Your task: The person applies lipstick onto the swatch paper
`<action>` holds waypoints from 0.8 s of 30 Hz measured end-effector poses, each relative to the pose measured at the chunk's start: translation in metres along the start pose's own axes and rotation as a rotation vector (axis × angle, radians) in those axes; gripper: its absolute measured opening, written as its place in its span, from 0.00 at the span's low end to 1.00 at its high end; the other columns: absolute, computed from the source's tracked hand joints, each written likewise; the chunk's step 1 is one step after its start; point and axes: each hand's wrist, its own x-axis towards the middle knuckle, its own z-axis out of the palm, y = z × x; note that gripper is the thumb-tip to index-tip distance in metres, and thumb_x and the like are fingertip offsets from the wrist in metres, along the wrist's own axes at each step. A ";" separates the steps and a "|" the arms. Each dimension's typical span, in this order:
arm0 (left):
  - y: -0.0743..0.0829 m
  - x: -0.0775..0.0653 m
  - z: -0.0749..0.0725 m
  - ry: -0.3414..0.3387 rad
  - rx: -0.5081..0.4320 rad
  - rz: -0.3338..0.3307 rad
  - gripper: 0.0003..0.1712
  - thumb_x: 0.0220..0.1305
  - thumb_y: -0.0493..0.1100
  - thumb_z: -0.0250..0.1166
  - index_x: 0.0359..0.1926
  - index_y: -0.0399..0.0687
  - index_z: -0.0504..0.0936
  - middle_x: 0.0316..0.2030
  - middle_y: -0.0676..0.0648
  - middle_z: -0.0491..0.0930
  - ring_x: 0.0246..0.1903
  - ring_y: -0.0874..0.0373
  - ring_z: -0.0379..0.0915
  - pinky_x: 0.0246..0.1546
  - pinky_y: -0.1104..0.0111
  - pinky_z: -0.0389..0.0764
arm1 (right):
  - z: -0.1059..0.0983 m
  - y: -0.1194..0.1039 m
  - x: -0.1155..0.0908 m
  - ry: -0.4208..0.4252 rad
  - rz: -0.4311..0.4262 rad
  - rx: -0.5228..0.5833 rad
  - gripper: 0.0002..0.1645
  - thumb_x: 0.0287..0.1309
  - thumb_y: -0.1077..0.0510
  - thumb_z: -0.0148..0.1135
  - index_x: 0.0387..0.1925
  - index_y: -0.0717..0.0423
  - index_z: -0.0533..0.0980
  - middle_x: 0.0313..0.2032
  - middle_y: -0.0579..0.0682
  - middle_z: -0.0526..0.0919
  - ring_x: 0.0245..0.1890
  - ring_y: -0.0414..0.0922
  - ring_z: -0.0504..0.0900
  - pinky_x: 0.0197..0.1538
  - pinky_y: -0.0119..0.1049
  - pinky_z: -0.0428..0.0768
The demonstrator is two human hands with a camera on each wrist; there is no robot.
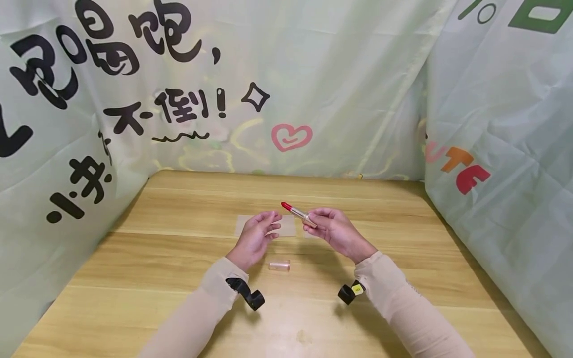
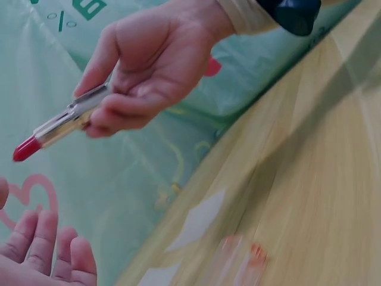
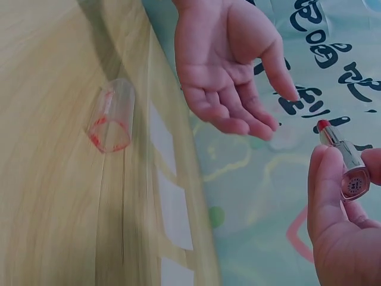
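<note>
A lipstick (image 1: 299,214) with its red bullet out is pinched by its base in my right hand (image 1: 336,229), above the table. Its red tip points up and to the left in the head view. My left hand (image 1: 256,236) is beside it with relaxed, slightly bent fingers and holds nothing; a gap separates it from the lipstick. On the table, nearer to me than the hands, a clear lipstick cap (image 1: 279,266) lies on its side. Red smears mark the rim of that cap (image 3: 110,122) in the right wrist view.
Pale paper pieces (image 1: 286,226) lie flat on the wooden table (image 1: 201,199) behind and under the hands; the right wrist view shows several. Printed cloth (image 1: 358,89) hangs along the table's back and both sides.
</note>
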 end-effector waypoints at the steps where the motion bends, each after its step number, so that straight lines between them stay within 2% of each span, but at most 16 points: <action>1: 0.001 0.000 -0.003 0.006 0.014 -0.006 0.14 0.72 0.39 0.55 0.53 0.33 0.73 0.44 0.47 0.80 0.41 0.55 0.73 0.39 0.69 0.75 | -0.001 0.000 0.000 0.007 0.000 -0.001 0.06 0.68 0.70 0.49 0.40 0.65 0.73 0.37 0.55 0.79 0.34 0.44 0.84 0.44 0.31 0.82; 4: 0.004 0.002 -0.011 0.020 0.056 -0.020 0.16 0.72 0.37 0.55 0.55 0.31 0.71 0.44 0.47 0.80 0.40 0.55 0.74 0.41 0.68 0.76 | -0.003 0.001 0.002 0.018 -0.007 -0.003 0.05 0.67 0.71 0.50 0.41 0.67 0.73 0.38 0.56 0.78 0.35 0.44 0.84 0.44 0.31 0.82; 6: 0.006 0.003 -0.017 0.016 0.083 -0.018 0.16 0.72 0.36 0.55 0.56 0.31 0.71 0.48 0.42 0.78 0.42 0.53 0.74 0.44 0.65 0.77 | -0.004 0.001 0.004 0.021 -0.015 -0.010 0.05 0.67 0.72 0.50 0.42 0.68 0.72 0.38 0.56 0.78 0.35 0.45 0.84 0.45 0.32 0.82; 12: 0.014 0.009 -0.033 -0.033 0.226 0.001 0.22 0.71 0.36 0.56 0.61 0.29 0.66 0.60 0.31 0.68 0.56 0.40 0.67 0.58 0.50 0.70 | -0.008 0.002 0.011 0.024 -0.042 -0.081 0.09 0.66 0.73 0.50 0.46 0.75 0.68 0.40 0.57 0.77 0.39 0.46 0.83 0.48 0.33 0.81; 18: 0.024 0.015 -0.049 -0.040 0.362 0.003 0.26 0.71 0.37 0.57 0.65 0.30 0.64 0.62 0.31 0.66 0.61 0.38 0.65 0.60 0.51 0.70 | -0.010 0.005 0.020 0.035 -0.060 -0.159 0.13 0.65 0.72 0.53 0.48 0.78 0.68 0.39 0.58 0.79 0.39 0.45 0.83 0.50 0.35 0.81; 24: 0.026 0.021 -0.062 -0.027 0.494 0.013 0.26 0.70 0.40 0.59 0.64 0.32 0.66 0.60 0.35 0.69 0.60 0.41 0.66 0.58 0.52 0.72 | -0.013 0.007 0.026 0.058 -0.047 -0.234 0.13 0.65 0.72 0.53 0.48 0.78 0.69 0.40 0.59 0.78 0.47 0.56 0.80 0.51 0.39 0.80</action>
